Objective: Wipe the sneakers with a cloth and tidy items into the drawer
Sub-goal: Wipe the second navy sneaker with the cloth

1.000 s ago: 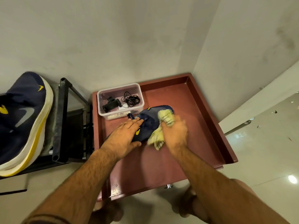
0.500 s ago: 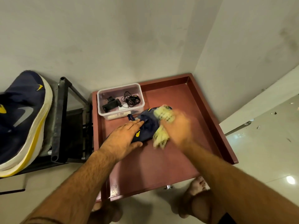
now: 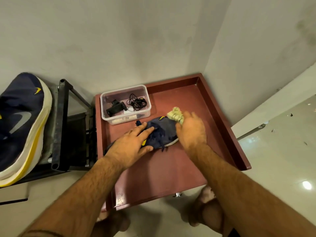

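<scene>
Lying in the open maroon wooden drawer [image 3: 212, 161], nearest item: navy fabric sneaker with yellow accents [image 3: 162, 132], on the drawer floor. Left hand [image 3: 131, 147] pressed flat, fingers spread, over its heel half, apparently steadying it. Right hand [image 3: 191, 132] clenched around a crumpled pale yellow-green cloth [image 3: 175, 115], at the toe, likely mid-wipe. Behind: clear plastic tub [image 3: 147, 112] containing a coiled black cable [image 3: 136, 104]. Far left, on a black metal rack [image 3: 59, 125]: matching navy sneaker [image 3: 22, 122].

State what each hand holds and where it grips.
Right hand clutches the bunched pale yellow-green cloth at its near end. Left hand presses the navy sneaker over its middle.
</scene>
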